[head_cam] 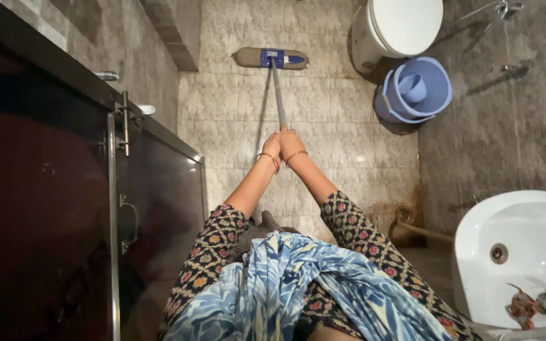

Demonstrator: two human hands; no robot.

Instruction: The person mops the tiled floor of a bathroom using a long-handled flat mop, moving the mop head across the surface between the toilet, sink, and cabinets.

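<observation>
While both the left hand and right hand clamp the mop handle, blue bucket holding a blue mug.

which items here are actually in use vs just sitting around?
In use: left hand and right hand, both gripping the mop handle; flat mop head on the tiled floor.

Lying about: blue bucket with mug, toilet, washbasin.

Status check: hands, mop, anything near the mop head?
Left hand and right hand both shut on mop handle. Mop head flat on tile floor. Blue bucket and toilet off to the right.
</observation>
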